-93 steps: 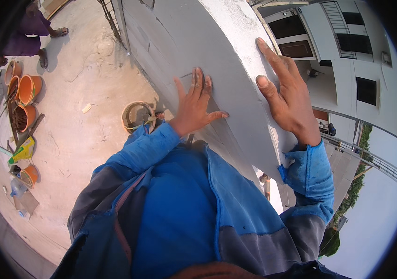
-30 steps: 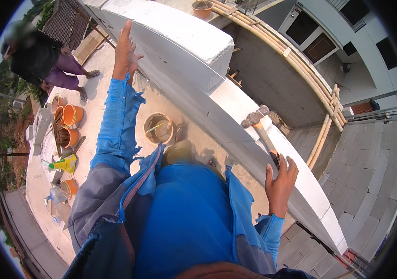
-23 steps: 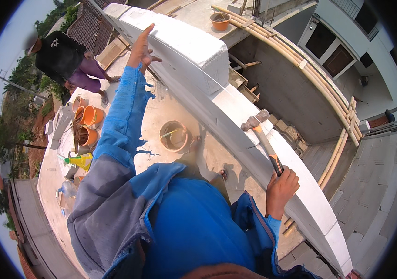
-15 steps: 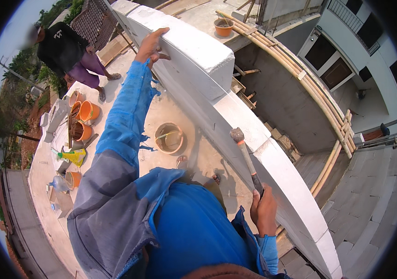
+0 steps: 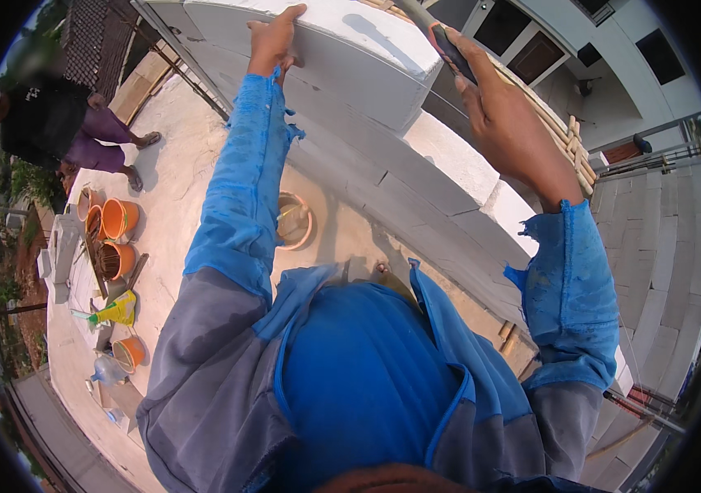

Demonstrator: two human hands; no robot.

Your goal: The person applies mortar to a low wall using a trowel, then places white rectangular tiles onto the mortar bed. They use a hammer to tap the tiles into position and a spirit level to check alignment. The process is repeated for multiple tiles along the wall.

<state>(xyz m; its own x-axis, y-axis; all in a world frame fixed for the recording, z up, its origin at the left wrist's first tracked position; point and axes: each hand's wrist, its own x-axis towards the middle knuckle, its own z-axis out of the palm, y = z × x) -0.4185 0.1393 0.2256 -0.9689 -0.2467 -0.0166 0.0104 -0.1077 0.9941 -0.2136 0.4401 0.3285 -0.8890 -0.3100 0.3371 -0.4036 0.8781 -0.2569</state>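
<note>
A white aerated-concrete block [image 5: 383, 86] sits on top of a wall of the same blocks [image 5: 441, 193]. My left hand [image 5: 275, 39] rests at its upper edge, fingers spread against the block and not wrapped round it. Raised over the wall to the right, my right hand [image 5: 508, 127] is closed round the dark grip of a mallet [image 5: 449, 51]. The mallet's head lies beyond the upper edge of the view. A shadow of the raised tool falls across the block's top.
An orange bucket [image 5: 295, 220] stands on the floor by the wall. At left are several orange buckets [image 5: 120, 218], a yellow container [image 5: 120, 309] and a clear bottle [image 5: 109, 370]. Another person [image 5: 55, 131] stands at upper left. Bamboo poles [image 5: 578, 156] run beyond the wall.
My right hand has swung the mallet up and forward from low beside the wall. My left hand stays at the block's edge. The view has shifted, with the person now farther left.
</note>
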